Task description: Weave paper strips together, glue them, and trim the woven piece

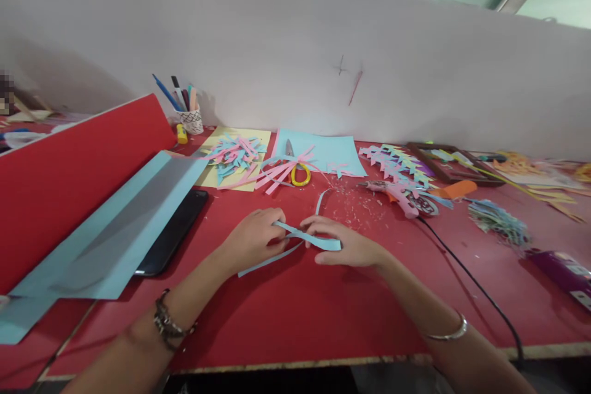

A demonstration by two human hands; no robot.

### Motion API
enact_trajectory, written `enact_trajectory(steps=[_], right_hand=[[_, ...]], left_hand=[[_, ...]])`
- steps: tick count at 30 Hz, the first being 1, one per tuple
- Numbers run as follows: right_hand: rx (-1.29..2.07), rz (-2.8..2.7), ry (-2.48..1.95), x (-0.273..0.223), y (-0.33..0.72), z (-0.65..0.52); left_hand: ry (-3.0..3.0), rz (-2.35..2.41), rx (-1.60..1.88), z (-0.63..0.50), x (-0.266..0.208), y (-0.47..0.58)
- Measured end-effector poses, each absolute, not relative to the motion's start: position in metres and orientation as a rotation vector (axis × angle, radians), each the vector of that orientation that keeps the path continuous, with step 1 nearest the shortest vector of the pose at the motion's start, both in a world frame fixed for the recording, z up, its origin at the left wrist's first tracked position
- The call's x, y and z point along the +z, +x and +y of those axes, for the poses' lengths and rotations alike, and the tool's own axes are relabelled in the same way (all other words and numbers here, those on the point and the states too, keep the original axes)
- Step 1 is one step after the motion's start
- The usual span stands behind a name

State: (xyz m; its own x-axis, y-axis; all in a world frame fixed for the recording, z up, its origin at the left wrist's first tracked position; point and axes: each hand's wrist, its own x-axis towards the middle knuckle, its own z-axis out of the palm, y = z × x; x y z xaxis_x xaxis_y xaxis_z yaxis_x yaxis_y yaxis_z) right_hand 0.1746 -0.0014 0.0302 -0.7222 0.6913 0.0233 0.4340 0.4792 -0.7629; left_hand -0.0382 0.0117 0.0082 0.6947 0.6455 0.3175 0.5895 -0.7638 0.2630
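Observation:
Over the red table (295, 320) my left hand (253, 237) pinches one end of a light blue paper strip (318, 240). The strip runs across to my right hand (351, 243), whose thumb and fingers are closed around its other end. More narrow blue paper (270, 263) passes under both hands on the tabletop, and a piece (321, 200) curves up behind them. Whether these parts join is hidden by my fingers. Beyond my hands lie yellow-handled scissors (301, 175) among pink paper strips (279, 173).
A pink glue gun (399, 194) lies at right, its black cord (471, 277) trailing to the front edge. Cut paper pieces (235, 154) are heaped on a yellow sheet (210, 178). At left are a phone (178, 237), blue paper (106, 271) and a pen cup (191, 120).

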Motion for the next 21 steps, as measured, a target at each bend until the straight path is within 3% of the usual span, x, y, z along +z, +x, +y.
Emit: enact_trajectory(steps=[8,16,21], right_hand=[[0.887,-2.239,-0.959,0.029,0.1818,0.0025],[0.552,-2.323,-1.31,0.0224,0.1781,0.0019],[0.483,-2.351,-1.362,0.0205,0.1787,0.0021]], left_hand=[[2.797,1.003,0.621,0.0105,0.0065,-0.0388],[2.627,1.02,0.625,0.0071,0.0122,-0.0389],[2.366,0.951,0.807,0.0044,0.0149,-0.0399]])
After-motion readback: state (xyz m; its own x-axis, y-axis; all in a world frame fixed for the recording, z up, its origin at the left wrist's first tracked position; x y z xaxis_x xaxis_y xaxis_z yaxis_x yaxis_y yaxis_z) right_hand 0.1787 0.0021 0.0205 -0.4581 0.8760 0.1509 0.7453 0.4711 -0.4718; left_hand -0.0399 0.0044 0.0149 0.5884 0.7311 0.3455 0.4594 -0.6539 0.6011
